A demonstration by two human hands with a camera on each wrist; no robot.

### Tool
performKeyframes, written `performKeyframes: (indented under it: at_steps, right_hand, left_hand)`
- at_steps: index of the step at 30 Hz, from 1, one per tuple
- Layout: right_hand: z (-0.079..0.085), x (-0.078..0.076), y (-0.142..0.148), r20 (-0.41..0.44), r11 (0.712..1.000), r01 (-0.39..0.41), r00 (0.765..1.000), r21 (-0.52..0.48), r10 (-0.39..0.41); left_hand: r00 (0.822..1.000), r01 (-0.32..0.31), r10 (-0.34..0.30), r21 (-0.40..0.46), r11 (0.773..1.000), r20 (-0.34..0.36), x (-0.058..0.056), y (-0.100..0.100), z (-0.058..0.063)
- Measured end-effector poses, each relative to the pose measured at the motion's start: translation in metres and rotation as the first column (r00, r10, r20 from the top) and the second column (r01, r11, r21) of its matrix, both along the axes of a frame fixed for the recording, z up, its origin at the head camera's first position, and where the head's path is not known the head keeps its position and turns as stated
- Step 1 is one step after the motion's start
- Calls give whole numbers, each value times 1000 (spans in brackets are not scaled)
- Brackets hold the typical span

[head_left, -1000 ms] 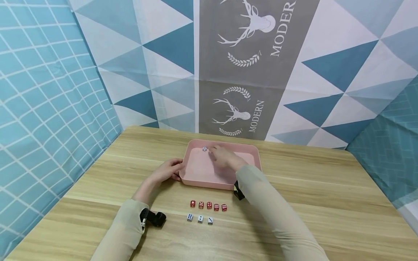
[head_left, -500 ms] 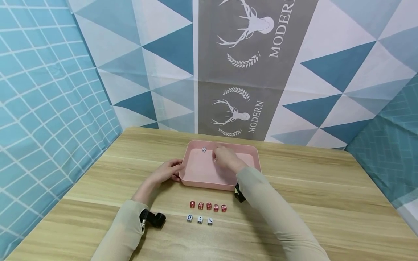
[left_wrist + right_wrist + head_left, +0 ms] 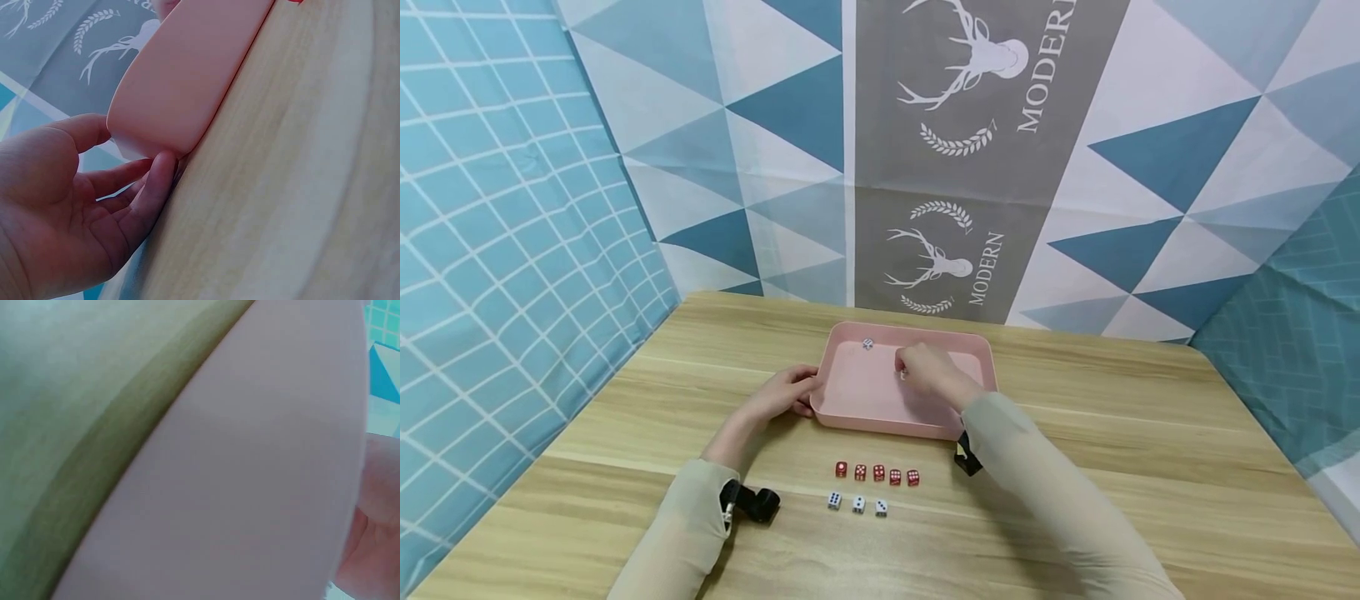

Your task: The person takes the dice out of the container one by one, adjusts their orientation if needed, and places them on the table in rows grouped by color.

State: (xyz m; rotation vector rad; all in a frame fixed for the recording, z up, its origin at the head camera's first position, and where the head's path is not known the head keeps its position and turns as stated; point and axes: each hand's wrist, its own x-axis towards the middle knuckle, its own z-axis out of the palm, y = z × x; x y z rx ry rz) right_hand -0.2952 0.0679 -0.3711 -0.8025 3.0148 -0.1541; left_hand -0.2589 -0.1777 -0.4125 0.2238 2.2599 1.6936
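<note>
A shallow pink tray [image 3: 859, 387] sits toward the back of the wooden table. At its left end my left hand [image 3: 781, 393] grips the corner; the left wrist view shows the thumb [image 3: 94, 129] on the rim and bent fingers [image 3: 159, 178] low against the wall. Inside the tray, my right hand [image 3: 931, 372] is curled and pinches a white die [image 3: 903, 375], mostly hidden by the fingers. Another white die [image 3: 868, 343] lies near the tray's back left corner. From the right wrist, the tray wall covers much of the right hand [image 3: 378, 519].
In front of the tray stands a row of several red dice [image 3: 878, 473]. Closer to me is a row of three white dice [image 3: 858, 505]. A patterned cloth [image 3: 925, 167] hangs behind the table [image 3: 1112, 467].
My right hand has closed its fingers around a white die and drawn back slightly to the right, away from the other die. The left hand stays at the tray's corner.
</note>
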Motion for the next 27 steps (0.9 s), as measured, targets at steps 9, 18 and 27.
performKeyframes:
  at_steps: [9,18,27]
  right_hand:
    - [3,13,8,-60,996,-74,996,-55,71]
    - [4,26,17,-130,982,-103,988,-157,83]
    - [2,40,24,-215,964,-152,971,-220,104]
  left_hand:
    - [1000,15,-15,0,1000,-11,0,0,1]
    - [1000,22,-22,-9,1000,-20,-3,-2,0]
    - [999,25,-25,-13,1000,-20,-1,-1,-1]
